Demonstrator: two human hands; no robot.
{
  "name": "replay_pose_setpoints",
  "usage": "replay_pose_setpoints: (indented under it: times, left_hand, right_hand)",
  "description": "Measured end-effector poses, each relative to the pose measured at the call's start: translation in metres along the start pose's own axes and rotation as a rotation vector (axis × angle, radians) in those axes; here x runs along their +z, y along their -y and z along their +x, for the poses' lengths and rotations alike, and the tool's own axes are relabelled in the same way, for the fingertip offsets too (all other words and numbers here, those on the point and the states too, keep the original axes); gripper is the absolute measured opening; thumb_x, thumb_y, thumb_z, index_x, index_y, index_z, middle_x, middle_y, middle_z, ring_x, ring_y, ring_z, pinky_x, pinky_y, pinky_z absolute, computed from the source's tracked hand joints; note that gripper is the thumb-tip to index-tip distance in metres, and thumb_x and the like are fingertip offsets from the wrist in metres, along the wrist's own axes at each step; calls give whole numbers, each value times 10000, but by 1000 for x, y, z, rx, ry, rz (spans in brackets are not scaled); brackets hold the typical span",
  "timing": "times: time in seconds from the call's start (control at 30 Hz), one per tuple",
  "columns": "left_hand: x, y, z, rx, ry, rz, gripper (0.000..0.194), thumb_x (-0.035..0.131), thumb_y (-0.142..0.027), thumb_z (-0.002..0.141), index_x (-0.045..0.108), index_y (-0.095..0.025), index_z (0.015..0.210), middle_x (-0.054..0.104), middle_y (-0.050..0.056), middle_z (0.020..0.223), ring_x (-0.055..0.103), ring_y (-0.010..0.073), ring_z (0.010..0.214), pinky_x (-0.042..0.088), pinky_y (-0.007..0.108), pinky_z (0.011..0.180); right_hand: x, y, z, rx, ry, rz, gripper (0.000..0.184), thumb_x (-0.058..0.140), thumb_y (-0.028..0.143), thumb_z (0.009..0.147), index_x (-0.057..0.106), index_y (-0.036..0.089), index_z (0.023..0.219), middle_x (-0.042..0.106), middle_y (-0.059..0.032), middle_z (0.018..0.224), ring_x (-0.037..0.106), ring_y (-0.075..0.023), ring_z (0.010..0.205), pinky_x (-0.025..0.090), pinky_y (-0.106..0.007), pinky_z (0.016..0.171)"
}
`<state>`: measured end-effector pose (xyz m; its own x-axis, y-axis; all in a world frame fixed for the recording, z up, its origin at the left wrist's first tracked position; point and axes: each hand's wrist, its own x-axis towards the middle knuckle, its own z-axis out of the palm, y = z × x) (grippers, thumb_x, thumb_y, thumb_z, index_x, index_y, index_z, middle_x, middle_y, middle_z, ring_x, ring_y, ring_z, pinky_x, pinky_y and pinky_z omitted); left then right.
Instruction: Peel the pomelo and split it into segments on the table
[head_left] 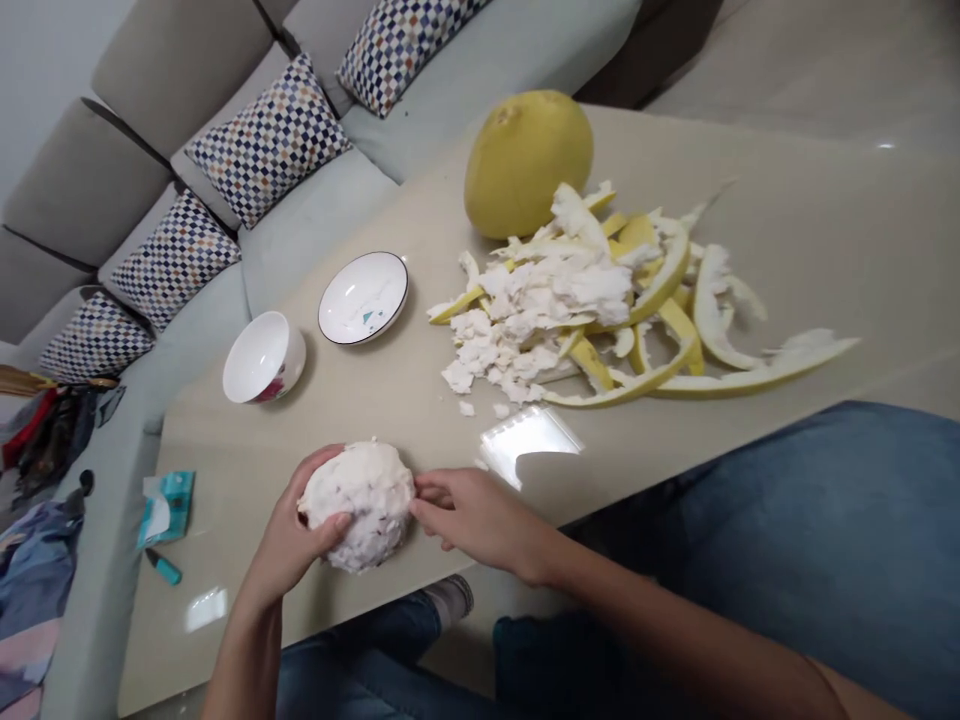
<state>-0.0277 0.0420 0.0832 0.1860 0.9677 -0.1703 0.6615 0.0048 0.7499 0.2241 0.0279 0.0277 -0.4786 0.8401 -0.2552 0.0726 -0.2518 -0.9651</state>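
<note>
A peeled pomelo, covered in white pith with a few darker specks, is held above the near edge of the table. My left hand wraps around its left side, the thumb across the front. At its right side my right hand has thumb and fingertips pinched against the pith; whether a scrap lies between them is hidden. Beyond the hands lies a heap of pith scraps mixed with long strips of yellow peel. Behind that heap stands a whole yellow pomelo.
On the glossy table are a white bowl and a dark-rimmed plate with small teal marks on it. A teal tissue pack and a small teal-and-black object lie at the left. A sofa with patterned cushions lines the far side.
</note>
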Motion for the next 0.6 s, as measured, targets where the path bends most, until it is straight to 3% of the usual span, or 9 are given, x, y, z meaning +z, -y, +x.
replay_pose_setpoints:
  times: [0.13, 0.2, 0.33, 0.47, 0.6]
  left_hand:
    - [1, 49, -26, 66, -296, -234, 910, 671, -791, 634, 506, -225, 1327, 553, 162, 1416, 538, 375, 1309, 492, 489, 1046]
    - [5, 63, -35, 33, -342, -258, 929, 647, -808, 642, 462, -245, 1357, 548, 150, 1425, 528, 374, 1323, 516, 493, 1020]
    - [9, 63, -38, 105, -309, -243, 867, 686, -754, 666, 477, -244, 1335, 507, 150, 1465, 472, 375, 1375, 449, 519, 1097]
    - [9, 55, -35, 127, -301, -155, 811, 662, -742, 708, 501, -229, 1314, 499, 170, 1464, 470, 384, 1373, 416, 553, 1113]
    - [12, 55, -37, 217, -341, -48, 757, 658, -714, 729, 510, -237, 1298, 527, 159, 1426, 484, 381, 1357, 392, 586, 1119]
  right_hand:
    - [11, 6, 4, 7, 25, 59, 262, 575, 240, 867, 723, 167, 1071, 765, -66, 991, 687, -158, 750, 471, -232, 600]
    - [18, 10, 7, -50, -36, -44, 269, 606, 264, 849, 730, 181, 1073, 761, -68, 1013, 668, -155, 738, 466, -247, 643]
    - [25, 25, 16, -99, -150, -291, 227, 642, 349, 826, 729, 170, 935, 742, -70, 922, 617, -151, 694, 415, -259, 645]
    - [22, 37, 26, -29, -104, -432, 168, 631, 324, 785, 649, 179, 701, 662, -22, 680, 531, -131, 598, 325, -252, 558]
    - [23, 39, 33, -14, -92, -441, 86, 661, 237, 687, 593, 185, 698, 626, 0, 651, 494, -121, 579, 300, -248, 542]
